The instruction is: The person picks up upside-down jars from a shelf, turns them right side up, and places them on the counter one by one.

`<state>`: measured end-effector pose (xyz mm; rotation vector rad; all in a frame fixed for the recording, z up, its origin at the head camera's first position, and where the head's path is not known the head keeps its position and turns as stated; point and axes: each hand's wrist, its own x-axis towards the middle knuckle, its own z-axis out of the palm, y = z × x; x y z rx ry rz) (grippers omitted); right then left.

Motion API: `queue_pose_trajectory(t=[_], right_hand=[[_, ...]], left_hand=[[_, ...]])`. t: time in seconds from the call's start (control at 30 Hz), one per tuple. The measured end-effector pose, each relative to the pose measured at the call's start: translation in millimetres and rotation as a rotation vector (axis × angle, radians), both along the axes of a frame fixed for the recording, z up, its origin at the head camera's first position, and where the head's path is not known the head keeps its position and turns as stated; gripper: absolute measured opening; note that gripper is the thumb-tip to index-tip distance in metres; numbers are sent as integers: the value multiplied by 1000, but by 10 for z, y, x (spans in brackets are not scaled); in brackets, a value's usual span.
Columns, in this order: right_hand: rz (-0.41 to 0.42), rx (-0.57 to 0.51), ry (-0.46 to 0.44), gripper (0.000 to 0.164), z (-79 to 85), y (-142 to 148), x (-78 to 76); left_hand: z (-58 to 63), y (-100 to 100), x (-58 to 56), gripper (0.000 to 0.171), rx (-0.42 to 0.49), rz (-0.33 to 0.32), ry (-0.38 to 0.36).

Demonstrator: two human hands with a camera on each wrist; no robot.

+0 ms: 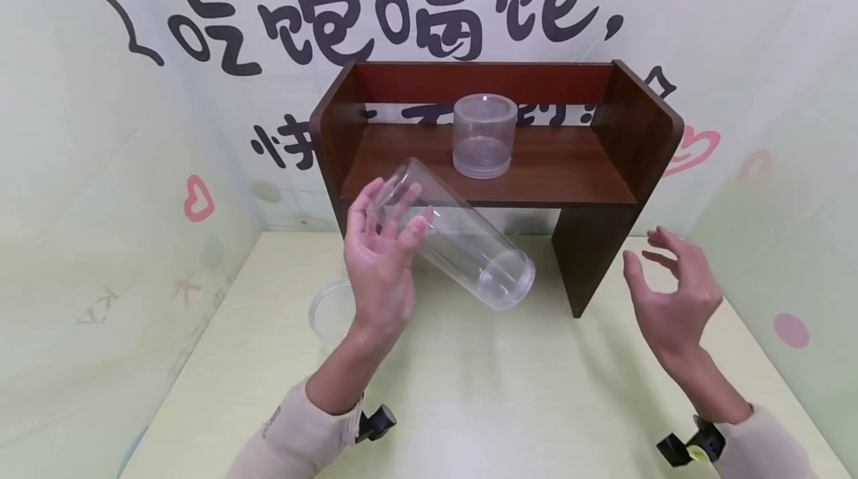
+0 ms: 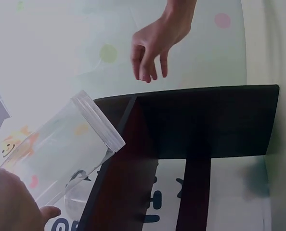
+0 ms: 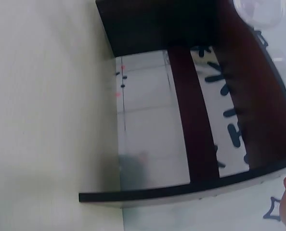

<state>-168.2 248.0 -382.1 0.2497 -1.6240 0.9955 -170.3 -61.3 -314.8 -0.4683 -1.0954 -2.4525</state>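
Note:
My left hand (image 1: 382,263) grips a tall clear plastic jar (image 1: 462,240) near its upper left end, thumb on the near side and fingers round the far side. The jar slants down to the right in front of the shelf, off the table. In the left wrist view, a ribbed band shows at the far end of the jar (image 2: 61,139). To the right of the shelf my right hand (image 1: 677,293) hovers with loosely bent fingers and holds nothing. A shorter clear jar (image 1: 484,136) stands upright on the shelf board.
The dark brown wooden shelf (image 1: 610,240) stands at the back of the pale table (image 1: 456,404). A clear round piece (image 1: 315,308) lies on the table at left, partly hidden by my left hand. Behind the shelf hangs a printed cloth (image 1: 221,114) with large dark characters.

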Motion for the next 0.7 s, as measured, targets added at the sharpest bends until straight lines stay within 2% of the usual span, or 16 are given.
queue_pose_trajectory(t=[0.13, 0.23, 0.33, 0.43, 0.53, 0.7], right_hand=[[113, 65, 49, 51, 35, -139, 159], [274, 113, 32, 56, -20, -203, 214], [477, 119, -8, 55, -99, -254, 245], [655, 82, -80, 60, -159, -308, 280], [787, 12, -161, 68, -193, -383, 317], [895, -109, -253, 78, -222, -512, 368]], left_hand=[[-68, 56, 16, 68, 54, -41, -26], [-117, 116, 41, 66, 92, -61, -52], [-168, 178, 63, 64, 115, -70, -67], [-214, 240, 79, 63, 136, -74, -69], [-260, 298, 95, 60, 156, -68, -77], [-333, 389, 112, 59, 167, -72, -91]])
